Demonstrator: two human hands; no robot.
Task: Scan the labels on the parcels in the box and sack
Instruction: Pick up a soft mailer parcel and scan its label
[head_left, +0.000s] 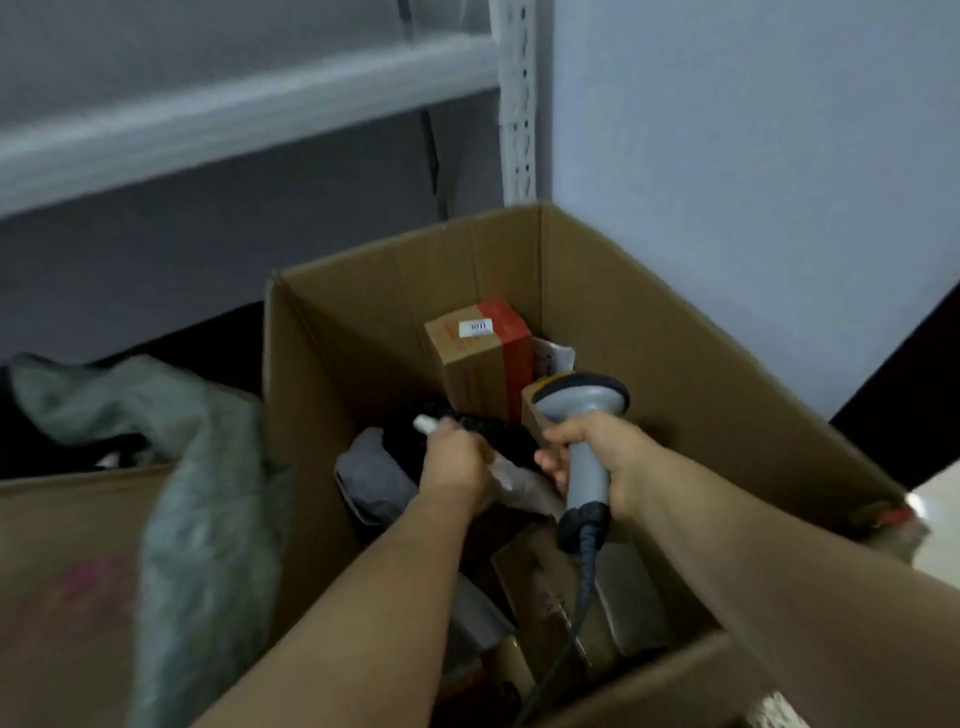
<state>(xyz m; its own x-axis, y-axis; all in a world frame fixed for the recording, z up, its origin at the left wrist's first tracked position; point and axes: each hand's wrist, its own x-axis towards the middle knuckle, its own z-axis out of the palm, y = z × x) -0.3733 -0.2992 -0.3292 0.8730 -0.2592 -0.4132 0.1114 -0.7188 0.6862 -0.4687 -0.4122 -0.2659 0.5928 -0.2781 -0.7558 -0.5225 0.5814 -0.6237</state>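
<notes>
A large open cardboard box (649, 322) fills the middle of the view, with several parcels inside. My left hand (454, 457) reaches into it and grips a black plastic-wrapped parcel (415, 441) that has a small white label at its top. My right hand (597, 452) holds a grey barcode scanner (584, 415) by its handle, head pointing into the box, with its cable (576, 623) trailing down. A small brown carton (478, 358) with red tape and a white label stands upright at the back. A grey-green sack (197, 493) drapes over the box's left side.
A grey bagged parcel (374, 478) and brown cartons (545, 582) lie lower in the box. Another cardboard box (67, 571) stands at the left under the sack. White metal shelving (514, 93) rises behind, and a pale wall (753, 156) is at the right.
</notes>
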